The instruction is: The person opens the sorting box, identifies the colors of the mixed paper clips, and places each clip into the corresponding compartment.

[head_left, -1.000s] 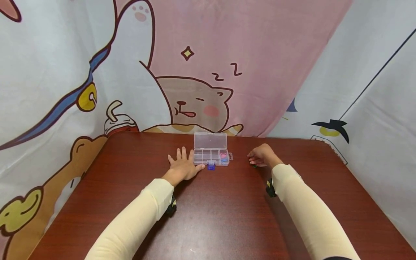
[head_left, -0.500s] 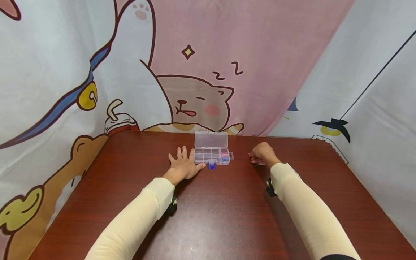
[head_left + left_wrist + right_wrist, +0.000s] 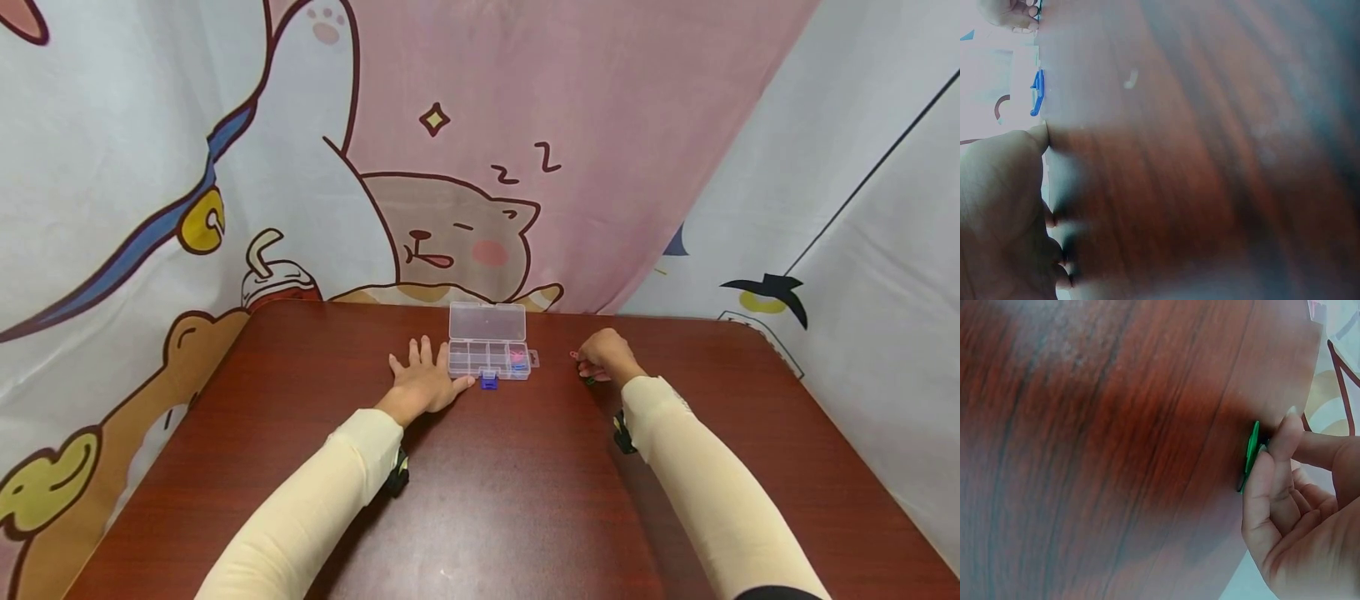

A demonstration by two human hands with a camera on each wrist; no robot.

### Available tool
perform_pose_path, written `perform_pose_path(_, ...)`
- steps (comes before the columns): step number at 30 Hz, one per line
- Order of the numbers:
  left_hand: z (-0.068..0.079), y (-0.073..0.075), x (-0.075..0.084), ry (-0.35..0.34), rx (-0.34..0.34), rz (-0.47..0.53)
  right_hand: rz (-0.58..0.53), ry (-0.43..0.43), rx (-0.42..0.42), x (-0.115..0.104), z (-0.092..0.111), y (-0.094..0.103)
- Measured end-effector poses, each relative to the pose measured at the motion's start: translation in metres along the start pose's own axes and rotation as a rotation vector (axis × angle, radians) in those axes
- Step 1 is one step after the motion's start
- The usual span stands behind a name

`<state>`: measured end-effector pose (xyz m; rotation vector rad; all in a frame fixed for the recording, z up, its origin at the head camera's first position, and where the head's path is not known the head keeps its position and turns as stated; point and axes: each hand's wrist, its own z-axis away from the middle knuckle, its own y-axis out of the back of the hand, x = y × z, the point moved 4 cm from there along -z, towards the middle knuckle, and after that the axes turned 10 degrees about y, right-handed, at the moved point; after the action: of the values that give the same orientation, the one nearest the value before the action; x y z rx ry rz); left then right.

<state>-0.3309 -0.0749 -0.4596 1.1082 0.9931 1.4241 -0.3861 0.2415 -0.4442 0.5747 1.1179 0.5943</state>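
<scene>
My left hand point(image 3: 425, 386) lies on the table with its fingers spread, right beside a clear compartment box point(image 3: 471, 377). Its thumb points toward the box's blue latch point(image 3: 489, 381). The box's lid point(image 3: 487, 323) stands raised, and the right-end compartment holds small pink pieces point(image 3: 517, 357) and blue pieces point(image 3: 518, 367). My right hand point(image 3: 611, 357) is low over the table to the right, fingers bent. At its thumb and fingertips is a slim green plastic piece point(image 3: 1252, 450). A small pink piece point(image 3: 574, 355) shows just past the fingertips. I cannot tell whether the fingers pinch either.
The brown table point(image 3: 510, 500) has its back edge close behind the box. A hanging tab point(image 3: 533, 359) juts from the box's right end. Printed cloth point(image 3: 637, 125) surrounds the table at the back and sides.
My right hand works at nearly the same spot with a slight finger shift; the pink piece now shows more clearly beyond the fingertips. My left hand and the box stay in place.
</scene>
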Motion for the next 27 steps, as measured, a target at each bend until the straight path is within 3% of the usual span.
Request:
perform_pose_path(15, -0.001, 0.000, 0.000, -0.004, 0.004, -0.016, -0.070, 0.031, -0.008, -0.005, 0.005, 0.002)
perform_pose_path(27, 0.000, -0.002, 0.000, -0.003, 0.010, -0.002, -0.235, 0.136, -0.070, -0.042, 0.022, -0.009)
